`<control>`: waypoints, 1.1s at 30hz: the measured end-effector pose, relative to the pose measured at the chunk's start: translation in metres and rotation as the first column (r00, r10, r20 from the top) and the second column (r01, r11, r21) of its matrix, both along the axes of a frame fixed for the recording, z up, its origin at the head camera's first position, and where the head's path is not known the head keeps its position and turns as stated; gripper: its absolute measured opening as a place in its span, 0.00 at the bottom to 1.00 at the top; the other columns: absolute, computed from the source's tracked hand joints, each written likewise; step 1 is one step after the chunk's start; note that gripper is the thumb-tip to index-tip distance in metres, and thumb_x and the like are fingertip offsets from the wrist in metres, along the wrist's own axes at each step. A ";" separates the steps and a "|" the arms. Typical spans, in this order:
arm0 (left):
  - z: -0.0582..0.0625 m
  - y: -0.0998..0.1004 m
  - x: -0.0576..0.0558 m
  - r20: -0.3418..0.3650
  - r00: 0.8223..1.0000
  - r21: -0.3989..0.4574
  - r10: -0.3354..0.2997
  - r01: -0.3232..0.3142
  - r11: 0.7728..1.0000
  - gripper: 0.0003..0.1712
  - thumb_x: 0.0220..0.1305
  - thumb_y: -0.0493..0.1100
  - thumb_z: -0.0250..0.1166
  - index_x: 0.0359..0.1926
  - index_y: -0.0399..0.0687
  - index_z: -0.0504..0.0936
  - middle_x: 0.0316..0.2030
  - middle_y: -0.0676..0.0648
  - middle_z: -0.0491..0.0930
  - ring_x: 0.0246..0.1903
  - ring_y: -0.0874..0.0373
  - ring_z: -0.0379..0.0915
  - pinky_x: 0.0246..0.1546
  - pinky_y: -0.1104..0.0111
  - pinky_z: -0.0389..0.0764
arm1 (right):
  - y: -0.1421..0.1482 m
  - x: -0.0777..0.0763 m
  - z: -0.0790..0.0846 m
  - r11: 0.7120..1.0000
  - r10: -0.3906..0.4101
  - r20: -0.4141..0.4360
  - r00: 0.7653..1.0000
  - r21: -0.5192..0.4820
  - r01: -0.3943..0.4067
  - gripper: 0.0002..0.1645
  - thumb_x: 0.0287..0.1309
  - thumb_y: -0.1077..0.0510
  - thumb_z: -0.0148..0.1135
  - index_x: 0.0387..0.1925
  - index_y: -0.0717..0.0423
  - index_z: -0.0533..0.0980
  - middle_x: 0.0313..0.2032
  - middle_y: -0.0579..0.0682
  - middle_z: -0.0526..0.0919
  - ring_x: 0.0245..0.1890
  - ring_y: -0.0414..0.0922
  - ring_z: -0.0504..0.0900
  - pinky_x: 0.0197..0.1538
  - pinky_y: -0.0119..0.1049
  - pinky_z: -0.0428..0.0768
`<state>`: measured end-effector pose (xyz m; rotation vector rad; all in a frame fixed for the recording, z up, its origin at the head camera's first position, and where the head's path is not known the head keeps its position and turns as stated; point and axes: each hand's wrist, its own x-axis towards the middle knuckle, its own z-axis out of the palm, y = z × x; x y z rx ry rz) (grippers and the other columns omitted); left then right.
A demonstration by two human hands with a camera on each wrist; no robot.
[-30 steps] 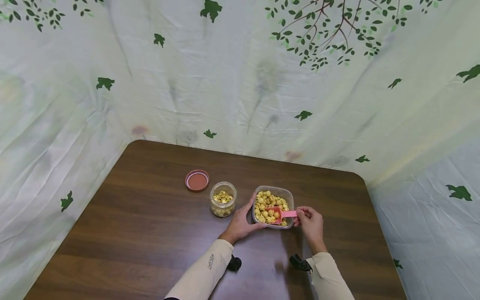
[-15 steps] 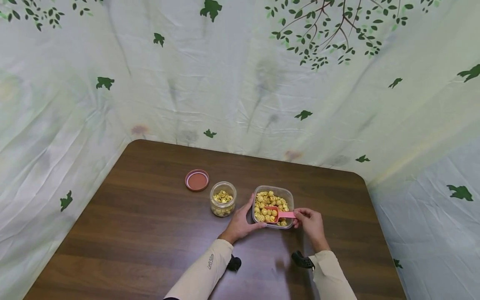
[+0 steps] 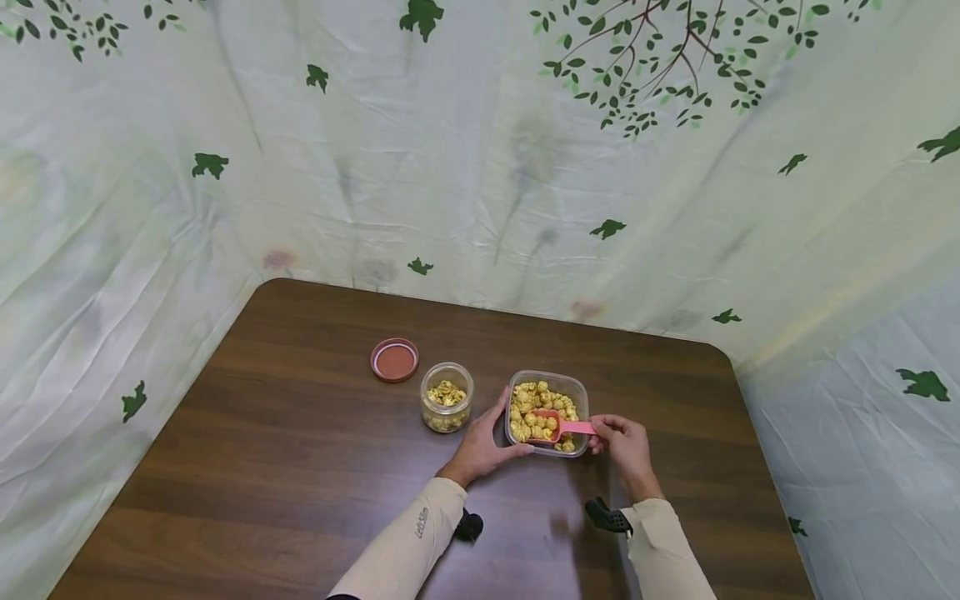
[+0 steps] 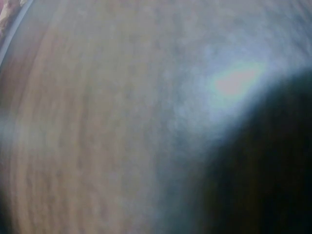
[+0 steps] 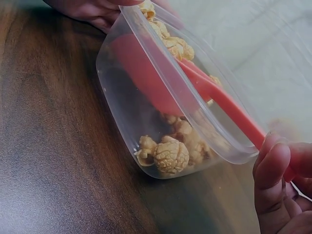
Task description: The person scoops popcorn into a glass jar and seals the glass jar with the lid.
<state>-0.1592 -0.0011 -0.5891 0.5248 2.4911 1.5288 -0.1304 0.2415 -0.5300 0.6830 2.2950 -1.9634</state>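
Left hand (image 3: 482, 448) is gripping clear container (image 5: 117, 97) at its left and near sides. Right hand (image 3: 624, 450) is pinching pink scoop (image 3: 577, 427) by the handle, right of container; scoop bowl is sitting inside among popcorn (image 3: 527, 394), holding some pieces. Clear jar (image 3: 446, 422), part-filled, is standing left on brown table (image 3: 315, 450), red lid (image 3: 394, 361) lying far-left of jar.
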 end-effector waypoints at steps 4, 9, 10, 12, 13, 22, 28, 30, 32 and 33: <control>0.000 0.000 0.000 -0.005 1.000 0.005 0.005 -0.005 1.000 0.62 0.48 0.58 0.76 0.76 0.54 0.48 0.69 0.37 0.60 0.68 0.45 0.56 0.68 0.54 0.58 | 0.001 0.000 0.001 1.000 -0.012 0.012 1.000 0.000 0.012 0.13 0.67 0.68 0.52 0.47 0.77 0.74 0.27 0.51 0.78 0.21 0.39 0.75 0.25 0.29 0.79; 0.000 0.000 0.000 0.002 1.000 0.005 0.001 -0.001 1.000 0.62 0.48 0.58 0.75 0.76 0.55 0.48 0.69 0.37 0.60 0.68 0.45 0.56 0.68 0.54 0.57 | -0.001 -0.001 0.001 1.000 -0.002 0.018 1.000 0.010 0.002 0.13 0.67 0.68 0.52 0.47 0.77 0.74 0.28 0.52 0.78 0.21 0.39 0.75 0.25 0.29 0.79; 0.000 0.000 0.000 0.005 1.000 0.006 0.000 0.000 1.000 0.62 0.48 0.58 0.75 0.76 0.55 0.48 0.69 0.37 0.59 0.68 0.45 0.56 0.68 0.54 0.57 | -0.001 -0.002 0.001 1.000 0.001 0.018 1.000 0.010 -0.001 0.13 0.67 0.68 0.52 0.47 0.77 0.74 0.28 0.52 0.78 0.21 0.39 0.75 0.25 0.29 0.79; 0.000 0.000 0.000 0.006 1.000 0.009 -0.001 0.000 1.000 0.62 0.48 0.58 0.75 0.76 0.55 0.48 0.69 0.37 0.59 0.69 0.45 0.55 0.68 0.53 0.57 | -0.002 -0.002 0.000 1.000 0.004 0.024 1.000 0.009 -0.004 0.13 0.67 0.68 0.52 0.47 0.77 0.74 0.29 0.53 0.78 0.22 0.39 0.75 0.25 0.28 0.79; 0.000 0.000 0.000 0.014 1.000 0.010 0.001 -0.001 1.000 0.62 0.48 0.59 0.75 0.76 0.56 0.48 0.70 0.37 0.59 0.69 0.45 0.55 0.68 0.53 0.57 | -0.002 -0.002 0.000 1.000 0.002 0.025 1.000 0.007 -0.002 0.13 0.67 0.68 0.52 0.47 0.77 0.75 0.29 0.53 0.78 0.22 0.39 0.75 0.25 0.28 0.79; 0.002 -0.001 0.001 0.033 0.999 0.009 -0.002 0.001 1.000 0.61 0.48 0.59 0.75 0.76 0.54 0.49 0.70 0.36 0.58 0.69 0.44 0.54 0.68 0.52 0.58 | -0.002 -0.001 0.001 0.999 -0.017 0.006 1.000 -0.044 0.018 0.14 0.67 0.67 0.52 0.47 0.79 0.73 0.26 0.50 0.77 0.20 0.38 0.75 0.25 0.27 0.78; 0.001 -0.001 0.000 0.026 1.000 0.004 0.002 -0.002 1.000 0.61 0.48 0.60 0.75 0.76 0.54 0.49 0.69 0.35 0.59 0.69 0.44 0.55 0.67 0.52 0.59 | -0.001 -0.003 -0.001 0.997 -0.046 0.002 0.999 -0.065 0.046 0.14 0.67 0.68 0.52 0.47 0.79 0.73 0.23 0.48 0.76 0.19 0.37 0.74 0.24 0.26 0.76; 0.001 -0.001 0.000 0.020 1.000 -0.001 0.003 -0.003 1.000 0.61 0.48 0.60 0.74 0.76 0.55 0.49 0.69 0.36 0.59 0.69 0.44 0.55 0.67 0.53 0.59 | 0.001 -0.003 -0.001 0.995 -0.058 0.002 0.998 -0.078 0.058 0.14 0.67 0.68 0.52 0.47 0.79 0.73 0.23 0.47 0.76 0.18 0.37 0.73 0.23 0.26 0.76; 0.000 -0.001 -0.001 0.015 1.000 -0.006 0.003 -0.003 1.000 0.61 0.48 0.60 0.74 0.76 0.55 0.49 0.69 0.36 0.59 0.69 0.44 0.55 0.67 0.53 0.59 | 0.002 -0.004 -0.002 0.994 -0.065 0.003 0.998 -0.091 0.065 0.14 0.66 0.69 0.52 0.47 0.80 0.73 0.22 0.47 0.76 0.18 0.37 0.73 0.23 0.26 0.76; 0.000 -0.001 -0.001 0.014 1.000 -0.007 0.002 -0.002 1.000 0.61 0.48 0.60 0.75 0.76 0.55 0.49 0.69 0.36 0.59 0.69 0.44 0.55 0.67 0.53 0.59 | 0.002 -0.004 -0.002 0.993 -0.067 0.005 0.998 -0.096 0.067 0.14 0.66 0.69 0.52 0.47 0.80 0.72 0.22 0.47 0.76 0.18 0.37 0.73 0.23 0.26 0.76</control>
